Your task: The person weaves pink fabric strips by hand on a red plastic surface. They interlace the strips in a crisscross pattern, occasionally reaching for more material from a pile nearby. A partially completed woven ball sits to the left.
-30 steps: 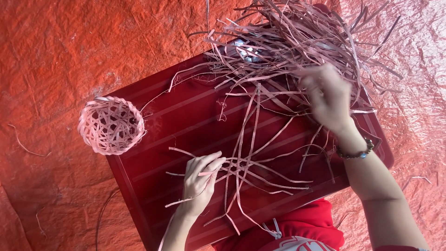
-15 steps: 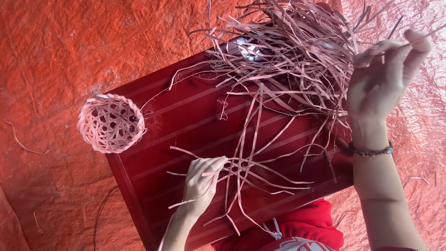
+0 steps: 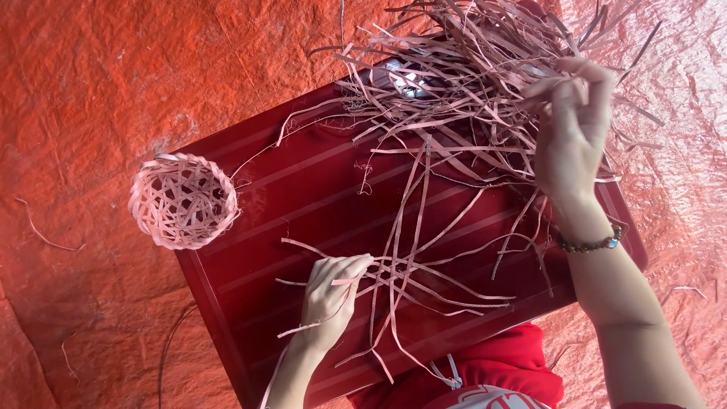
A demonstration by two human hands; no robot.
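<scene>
A dark red board point(image 3: 265, 250) lies across my lap, strewn with long pale pink strips. My left hand point(image 3: 329, 291) presses down on a crossing of several flat strips point(image 3: 413, 276) near the board's front edge, fingers pinched on them. My right hand point(image 3: 572, 132) is raised over the big loose pile of strips point(image 3: 462, 83) at the board's far right, its fingers closed on a few strands from the pile. A beaded bracelet point(image 3: 594, 244) sits on that wrist.
A small round woven basket point(image 3: 182, 198) of the same pink strips rests at the board's left corner. An orange-red tarp point(image 3: 98, 91) covers the ground all around, with stray strips point(image 3: 45, 231) on it. My red garment point(image 3: 485, 375) shows at the bottom.
My right hand lifted from the pile, swung out to the right, then came back over the pile's edge holding strands. My left hand stayed pressed on the crossed strips.
</scene>
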